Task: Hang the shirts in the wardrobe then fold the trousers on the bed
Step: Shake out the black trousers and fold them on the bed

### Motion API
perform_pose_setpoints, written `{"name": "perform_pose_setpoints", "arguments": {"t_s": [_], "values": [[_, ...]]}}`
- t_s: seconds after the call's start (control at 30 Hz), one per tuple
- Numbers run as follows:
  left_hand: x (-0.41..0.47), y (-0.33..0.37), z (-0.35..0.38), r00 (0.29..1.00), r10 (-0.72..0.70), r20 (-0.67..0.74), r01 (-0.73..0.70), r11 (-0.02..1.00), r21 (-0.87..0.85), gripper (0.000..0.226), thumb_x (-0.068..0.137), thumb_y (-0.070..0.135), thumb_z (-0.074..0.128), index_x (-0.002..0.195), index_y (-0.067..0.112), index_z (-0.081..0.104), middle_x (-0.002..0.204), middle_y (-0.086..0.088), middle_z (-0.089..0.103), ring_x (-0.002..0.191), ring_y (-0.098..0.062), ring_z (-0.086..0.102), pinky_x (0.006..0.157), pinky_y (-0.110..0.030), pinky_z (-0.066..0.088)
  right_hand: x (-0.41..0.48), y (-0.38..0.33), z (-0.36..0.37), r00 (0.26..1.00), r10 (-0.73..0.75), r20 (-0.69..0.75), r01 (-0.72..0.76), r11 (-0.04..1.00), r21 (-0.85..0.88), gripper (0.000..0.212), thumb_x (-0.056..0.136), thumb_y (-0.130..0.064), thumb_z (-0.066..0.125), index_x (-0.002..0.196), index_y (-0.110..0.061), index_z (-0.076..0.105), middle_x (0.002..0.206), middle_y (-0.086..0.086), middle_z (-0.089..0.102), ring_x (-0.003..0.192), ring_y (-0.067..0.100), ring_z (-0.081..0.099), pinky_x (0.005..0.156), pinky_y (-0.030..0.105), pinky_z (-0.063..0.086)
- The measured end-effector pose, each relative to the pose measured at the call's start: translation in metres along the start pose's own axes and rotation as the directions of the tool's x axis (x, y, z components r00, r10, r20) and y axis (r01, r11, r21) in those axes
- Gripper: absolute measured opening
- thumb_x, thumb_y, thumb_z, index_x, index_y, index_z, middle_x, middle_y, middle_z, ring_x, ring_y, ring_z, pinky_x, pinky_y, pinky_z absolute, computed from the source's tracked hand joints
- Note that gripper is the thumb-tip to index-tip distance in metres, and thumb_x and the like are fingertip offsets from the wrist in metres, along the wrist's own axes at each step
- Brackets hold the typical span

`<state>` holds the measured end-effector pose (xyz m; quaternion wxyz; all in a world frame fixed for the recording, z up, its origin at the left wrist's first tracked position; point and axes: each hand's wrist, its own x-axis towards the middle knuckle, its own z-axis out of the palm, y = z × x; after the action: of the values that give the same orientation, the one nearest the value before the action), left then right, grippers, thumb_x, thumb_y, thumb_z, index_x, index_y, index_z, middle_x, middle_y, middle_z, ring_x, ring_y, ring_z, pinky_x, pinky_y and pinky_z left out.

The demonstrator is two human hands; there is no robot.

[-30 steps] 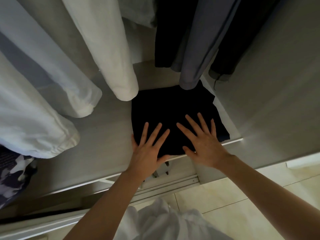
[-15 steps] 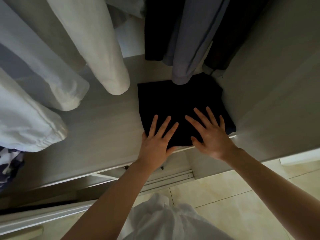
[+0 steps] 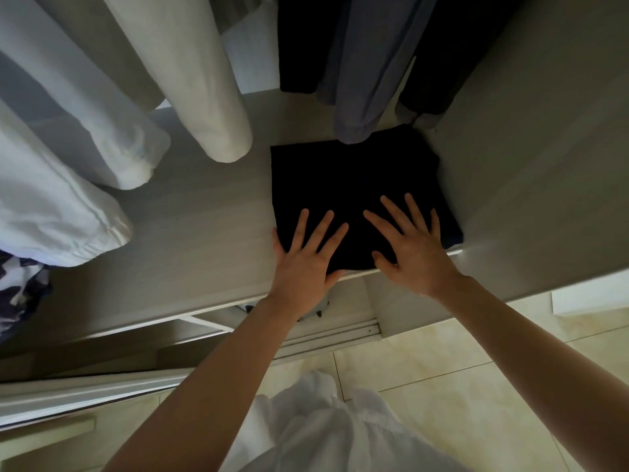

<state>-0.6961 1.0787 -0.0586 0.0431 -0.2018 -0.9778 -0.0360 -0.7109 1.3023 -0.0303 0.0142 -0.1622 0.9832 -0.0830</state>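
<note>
White shirts [image 3: 85, 137] hang far left over the shelf [image 3: 190, 240]. Left hand [image 3: 303, 264] lies flat, fingers straight and spread, on the near left edge of the folded black trousers [image 3: 354, 178], gripping nothing. Right hand [image 3: 415, 253] does the same on the near right. The trousers lie on the right of the shelf, under hanging dark clothes [image 3: 360, 80].

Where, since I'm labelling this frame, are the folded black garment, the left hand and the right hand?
folded black garment [image 3: 340, 178]: head view, bare cloth above the fingers.
left hand [image 3: 303, 264]: head view, back of the hand.
right hand [image 3: 414, 256]: head view, back of the hand.
</note>
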Motion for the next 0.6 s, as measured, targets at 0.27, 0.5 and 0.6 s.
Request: {"name": "perform_pose_setpoints", "arguments": {"t_s": [0.27, 0.5, 0.6], "values": [[-0.013, 0.001, -0.008, 0.980, -0.111, -0.167, 0.067, 0.966, -0.250, 0.055, 0.094, 0.050, 0.042, 0.137, 0.020, 0.055, 0.149, 0.000, 0.047, 0.145, -0.024, 0.031, 0.112, -0.067, 0.016, -0.001, -0.023, -0.005, 0.978, -0.056, -0.202, 0.074, 0.994, 0.080, 0.061, 0.083, -0.017, 0.059, 0.141, -0.006, 0.044, 0.145, 0.014, 0.045, 0.143, 0.041, 0.024, 0.115, 0.062, 0.018], [-0.029, 0.026, -0.012, 0.867, -0.351, -0.353, 0.203, 0.897, -0.392, 0.034, 0.094, 0.022, 0.049, 0.121, 0.010, 0.065, 0.123, -0.005, 0.067, 0.124, -0.023, 0.056, 0.106, -0.053, 0.042, 0.004, -0.036, -0.006, 0.948, -0.266, -0.177, 0.293, 0.945, 0.148, 0.051, 0.088, -0.014, 0.059, 0.137, -0.002, 0.048, 0.137, 0.014, 0.053, 0.141, 0.035, 0.031, 0.116, 0.048, 0.029], [-0.041, 0.048, -0.014, 0.802, -0.471, -0.368, 0.294, 0.847, -0.443, 0.032, 0.094, 0.015, 0.051, 0.120, 0.004, 0.066, 0.119, -0.009, 0.067, 0.120, -0.026, 0.058, 0.102, -0.040, 0.049, -0.001, -0.035, -0.003, 0.923, -0.346, -0.169, 0.375, 0.906, 0.194, 0.048, 0.090, -0.012, 0.058, 0.137, -0.002, 0.048, 0.137, 0.013, 0.052, 0.140, 0.032, 0.032, 0.117, 0.041, 0.028]]}}
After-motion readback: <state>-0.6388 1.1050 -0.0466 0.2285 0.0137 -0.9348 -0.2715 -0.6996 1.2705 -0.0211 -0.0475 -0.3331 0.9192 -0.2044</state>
